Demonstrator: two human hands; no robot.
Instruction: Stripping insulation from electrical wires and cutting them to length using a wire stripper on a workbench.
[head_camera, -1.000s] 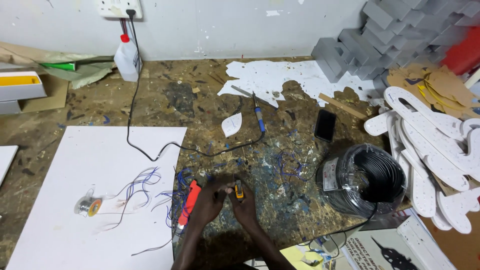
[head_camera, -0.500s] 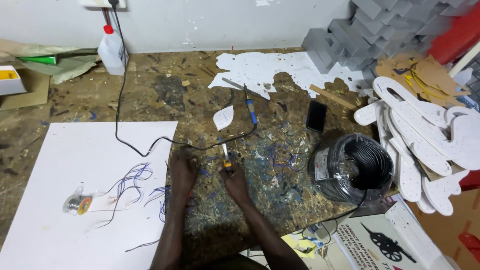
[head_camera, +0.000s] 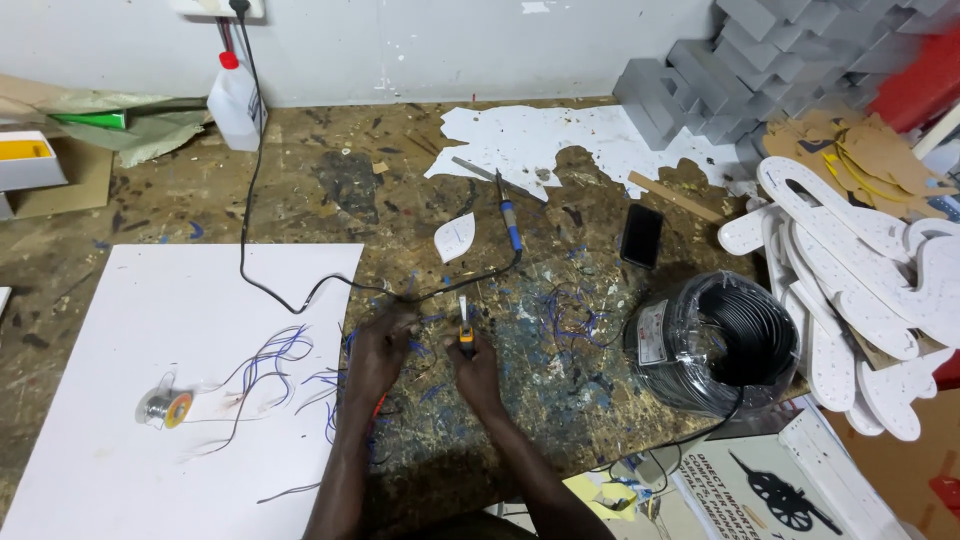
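at a paint-flecked tabletop (head_camera: 300, 190), your right hand (head_camera: 476, 368) is closed around a small yellow-handled tool (head_camera: 465, 335), its pale tip pointing away from you, just below the black cord (head_camera: 250, 180) that runs across the wood to the blue-handled soldering iron (head_camera: 510, 222). your left hand (head_camera: 378, 352) rests palm down beside it, fingers curled loosely over loose blue wires (head_camera: 340, 380) at the edge of a white board (head_camera: 150, 400); whether it actually grips any of them cannot be told. a red object shows just under the left wrist, mostly hidden. more thin wires (head_camera: 265, 360) trail across the white board toward a small solder spool (head_camera: 163, 408) lying near its left side. to your right, a wrapped coil of black cable (head_camera: 715, 345) sits near the tabletop's edge, with a dark phone (head_camera: 641, 236) lying flat beyond it. white cut-out shapes (head_camera: 860, 270) are heaped at far right, grey foam blocks (head_camera: 700, 80) are stacked against the wall, and a white bottle with a red cap (head_camera: 236, 102) stands at the back left.
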